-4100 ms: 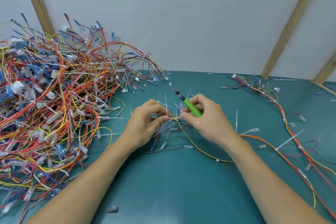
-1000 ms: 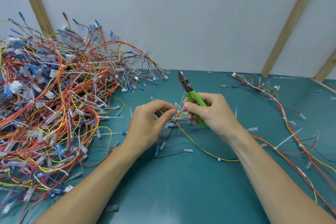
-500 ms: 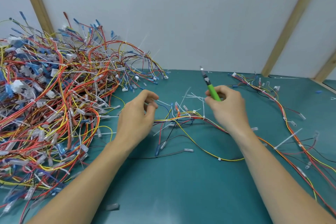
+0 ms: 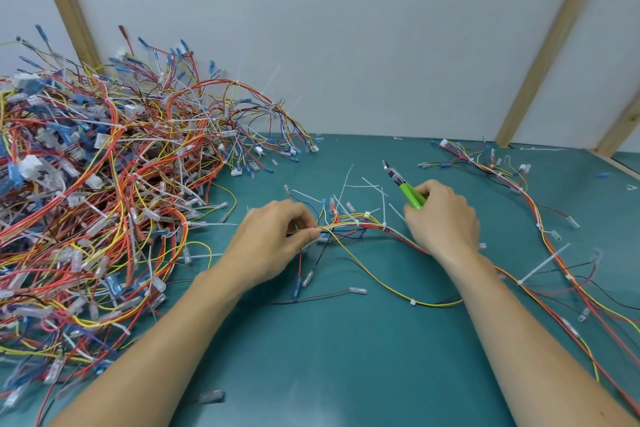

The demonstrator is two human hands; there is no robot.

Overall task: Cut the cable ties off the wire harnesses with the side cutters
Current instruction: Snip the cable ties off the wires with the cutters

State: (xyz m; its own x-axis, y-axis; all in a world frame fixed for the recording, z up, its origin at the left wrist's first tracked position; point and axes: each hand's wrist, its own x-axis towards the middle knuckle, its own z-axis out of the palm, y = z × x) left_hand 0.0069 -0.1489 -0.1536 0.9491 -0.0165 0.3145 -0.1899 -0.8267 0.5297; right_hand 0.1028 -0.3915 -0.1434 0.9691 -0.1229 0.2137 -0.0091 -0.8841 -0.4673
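A wire harness (image 4: 360,224) of red, yellow and white wires lies across the middle of the green table. My left hand (image 4: 273,243) pinches its left end between thumb and fingers. My right hand (image 4: 441,218) grips the green-handled side cutters (image 4: 403,185), whose jaws point up and to the left, above the harness and clear of it. That hand also rests on the harness further right. White cable ties (image 4: 383,218) stick up from the bundle between my hands.
A large tangled pile of harnesses (image 4: 104,201) fills the left side of the green table (image 4: 329,357). More loose harnesses (image 4: 554,253) trail along the right side. Cut tie pieces (image 4: 543,263) and small connectors lie scattered about. A white wall stands behind.
Both hands have come down onto the harness. My left hand now pinches the bundle's left end. My right hand moved down and right with the cutters.
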